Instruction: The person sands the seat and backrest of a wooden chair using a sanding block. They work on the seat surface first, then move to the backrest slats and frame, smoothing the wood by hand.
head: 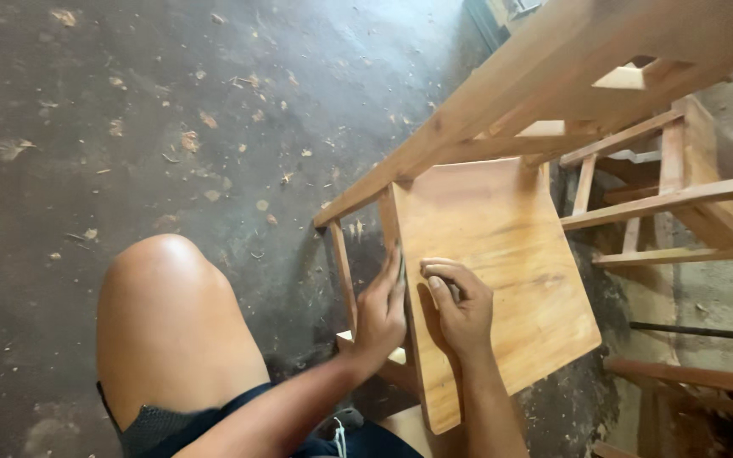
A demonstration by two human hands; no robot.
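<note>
A bare wooden chair (553,110) lies tipped in front of me, its flat seat panel (502,254) facing up. My left hand (381,312) presses against the seat's left edge, fingers together along the wood. My right hand (461,307) rests on the seat surface near that edge, fingers curled over what looks like a small piece of sandpaper, mostly hidden. My bare knee (167,314) is at the lower left.
A dark concrete floor (129,110) is strewn with wood chips and shavings. More unfinished wooden frames (680,212) stand at the right, another (689,382) at the lower right. A dark metal rod (697,332) lies on the ground at the right.
</note>
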